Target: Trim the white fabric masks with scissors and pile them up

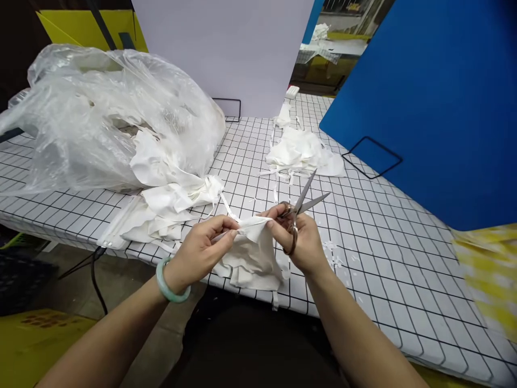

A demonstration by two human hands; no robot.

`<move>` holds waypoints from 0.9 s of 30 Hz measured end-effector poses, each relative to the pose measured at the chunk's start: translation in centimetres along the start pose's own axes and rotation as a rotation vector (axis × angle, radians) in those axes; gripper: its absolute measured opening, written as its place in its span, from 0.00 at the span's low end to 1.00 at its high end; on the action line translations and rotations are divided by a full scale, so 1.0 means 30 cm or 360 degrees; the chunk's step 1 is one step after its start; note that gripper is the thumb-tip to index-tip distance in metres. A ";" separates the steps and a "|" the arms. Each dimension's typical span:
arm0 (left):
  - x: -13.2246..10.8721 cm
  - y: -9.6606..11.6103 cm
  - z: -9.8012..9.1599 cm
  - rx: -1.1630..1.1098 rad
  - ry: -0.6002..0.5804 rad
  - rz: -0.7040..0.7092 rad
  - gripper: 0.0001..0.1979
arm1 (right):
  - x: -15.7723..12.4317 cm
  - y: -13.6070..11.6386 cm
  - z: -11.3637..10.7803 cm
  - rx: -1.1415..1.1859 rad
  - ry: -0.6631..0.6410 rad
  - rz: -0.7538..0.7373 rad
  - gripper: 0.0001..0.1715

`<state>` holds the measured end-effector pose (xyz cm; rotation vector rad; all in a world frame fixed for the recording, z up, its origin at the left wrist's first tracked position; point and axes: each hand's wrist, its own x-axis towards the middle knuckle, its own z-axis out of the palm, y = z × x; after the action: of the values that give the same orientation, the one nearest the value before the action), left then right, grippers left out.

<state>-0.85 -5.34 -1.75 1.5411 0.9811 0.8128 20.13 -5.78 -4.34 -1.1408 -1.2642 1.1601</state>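
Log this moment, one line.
left hand: pinching white cloth | right hand: pinching cloth, holding scissors, blades open | plastic bag: on tablecloth

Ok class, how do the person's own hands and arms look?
The left hand is ungloved, with a smooth, pale green bangle around its wrist. The right hand is also ungloved, its wrist bare. No sleeve shows on the left forearm or the right forearm.

I am watching from afar a cloth piece [252, 265] looking soft, matt and creased, scissors [298, 206] showing smooth, dull-gleaming metal, a bag [72, 126] glinting in thin, crinkled, glossy plastic, a bangle [160, 278] shining smooth and polished, a blue panel [436, 108] looking smooth and matt
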 end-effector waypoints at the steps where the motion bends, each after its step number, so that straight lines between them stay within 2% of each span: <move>1: 0.004 -0.004 -0.003 -0.0018 -0.0049 -0.0041 0.09 | 0.001 -0.003 -0.004 -0.0008 -0.0013 -0.0001 0.11; 6: 0.014 -0.018 -0.014 -0.0275 -0.0424 -0.0335 0.16 | 0.013 0.008 -0.002 0.0053 0.0114 0.0050 0.11; 9: 0.008 -0.006 0.003 -0.0340 -0.0529 -0.0300 0.18 | 0.031 0.014 0.003 0.0074 0.0026 0.0192 0.13; 11: 0.007 0.011 0.029 -0.0239 -0.0433 -0.0059 0.15 | 0.037 0.022 0.020 0.0148 -0.0080 0.0305 0.16; 13: 0.009 0.026 0.062 -0.0134 -0.0221 0.0248 0.13 | 0.030 0.038 0.049 0.0282 -0.0137 0.0394 0.19; 15: 0.015 0.029 0.097 -0.0126 -0.0024 0.0460 0.12 | 0.012 0.060 0.082 0.0405 -0.0149 0.0410 0.23; 17: 0.022 0.016 0.128 -0.0226 0.0091 0.0510 0.12 | -0.012 0.079 0.106 0.0458 -0.0181 0.0384 0.25; 19: 0.027 -0.006 0.154 -0.0331 0.0185 0.0454 0.14 | -0.038 0.088 0.107 0.0412 -0.0255 0.0408 0.25; 21: 0.027 -0.029 0.173 -0.0352 0.0303 0.0389 0.15 | -0.063 0.081 0.080 0.0221 -0.0277 0.0422 0.24; 23: 0.023 -0.045 0.188 -0.0283 0.0397 0.0407 0.14 | -0.089 0.059 0.031 -0.0138 -0.0222 0.0336 0.22; 27: 0.008 -0.053 0.221 -0.0095 0.0357 0.0560 0.13 | -0.151 0.003 -0.065 -0.0844 -0.0197 0.0033 0.22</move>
<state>4.89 -7.78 -4.51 1.6183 0.8450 1.2737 22.17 -10.26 -4.79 -1.4819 -1.7216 0.9434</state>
